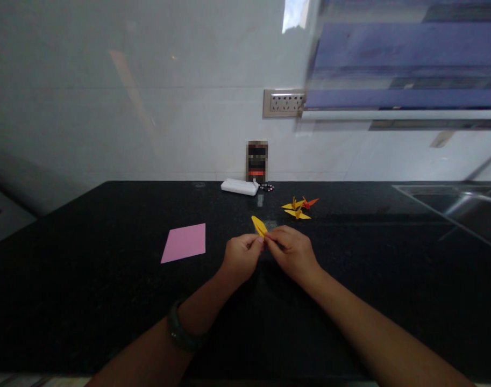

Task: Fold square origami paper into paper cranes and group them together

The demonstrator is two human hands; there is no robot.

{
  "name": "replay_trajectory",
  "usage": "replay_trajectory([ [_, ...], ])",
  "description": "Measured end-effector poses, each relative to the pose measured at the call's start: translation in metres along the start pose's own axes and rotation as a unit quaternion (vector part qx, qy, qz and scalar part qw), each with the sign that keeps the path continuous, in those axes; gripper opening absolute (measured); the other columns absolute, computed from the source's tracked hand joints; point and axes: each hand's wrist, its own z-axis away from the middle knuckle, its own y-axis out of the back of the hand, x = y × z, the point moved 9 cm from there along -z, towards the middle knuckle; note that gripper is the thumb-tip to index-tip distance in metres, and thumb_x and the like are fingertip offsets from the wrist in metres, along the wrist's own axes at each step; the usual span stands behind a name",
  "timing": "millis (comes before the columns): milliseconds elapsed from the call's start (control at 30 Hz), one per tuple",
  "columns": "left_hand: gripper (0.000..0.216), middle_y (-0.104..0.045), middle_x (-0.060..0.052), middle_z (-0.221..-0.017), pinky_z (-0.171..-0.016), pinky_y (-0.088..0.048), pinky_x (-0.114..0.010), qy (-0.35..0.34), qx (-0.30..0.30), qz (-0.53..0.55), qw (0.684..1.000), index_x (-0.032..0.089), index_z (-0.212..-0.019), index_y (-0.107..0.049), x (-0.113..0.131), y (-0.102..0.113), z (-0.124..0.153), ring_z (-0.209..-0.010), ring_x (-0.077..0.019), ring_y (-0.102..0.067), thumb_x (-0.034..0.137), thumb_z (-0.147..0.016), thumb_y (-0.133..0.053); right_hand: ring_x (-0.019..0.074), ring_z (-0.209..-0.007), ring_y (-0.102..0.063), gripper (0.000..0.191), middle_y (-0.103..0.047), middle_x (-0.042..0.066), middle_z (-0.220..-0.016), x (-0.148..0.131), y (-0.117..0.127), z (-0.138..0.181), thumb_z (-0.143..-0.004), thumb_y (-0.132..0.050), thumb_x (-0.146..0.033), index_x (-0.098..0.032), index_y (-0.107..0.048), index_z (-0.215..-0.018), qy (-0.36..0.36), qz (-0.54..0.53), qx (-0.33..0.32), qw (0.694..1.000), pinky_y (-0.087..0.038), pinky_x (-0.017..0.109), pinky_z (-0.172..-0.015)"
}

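A folded piece of yellow origami paper point(258, 225) is pinched between my two hands above the dark countertop, its pointed body tilting up and away from me. My left hand point(242, 257) grips its lower end with thumb and fingers. From the other side, my right hand point(290, 248) pinches the same end, the fingertips of both hands nearly touching. The paper's lowest part is hidden by the fingers. To the left of my hands lies a flat pink square of paper point(184, 242). Beyond my right hand sit two yellow paper cranes point(298, 213) and an orange paper crane point(308, 203).
A white power bank point(240, 186) with a beaded strap point(266, 187) lies at the back of the black countertop point(108, 301). Behind it, a blurred-out phone-like object point(257, 161) leans on the wall. A sink point(467, 207) is at the right, and a socket panel point(283, 103) is on the wall.
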Motion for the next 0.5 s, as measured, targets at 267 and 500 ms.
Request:
replay_trajectory([
  [267, 0.026, -0.064, -0.003, -0.066, -0.058, -0.044, -0.023, -0.047, -0.023, -0.058, 0.997, 0.016, -0.07, -0.065, 0.006, -0.003, 0.001, -0.063, -0.0143, -0.059, 0.027, -0.078, -0.043, 0.0149, -0.073, -0.06, 0.017, -0.066, 0.006, -0.079, 0.002, 0.0, -0.002, -0.078, -0.05, -0.02, -0.019, -0.067, -0.079, -0.003, 0.018, -0.002, 1.0, -0.046, 0.025, -0.068],
  [500, 0.024, -0.066, -0.004, -0.073, -0.064, -0.044, -0.024, -0.109, -0.019, -0.168, 0.98, 0.017, -0.075, -0.064, 0.017, -0.002, 0.002, -0.069, -0.0139, -0.059, 0.021, -0.079, -0.041, 0.0141, -0.071, -0.061, 0.017, -0.067, 0.005, -0.078, -0.001, -0.001, -0.001, -0.077, -0.051, -0.018, -0.018, -0.068, -0.077, 0.013, 0.027, 0.001, 1.0, -0.047, 0.024, -0.067],
])
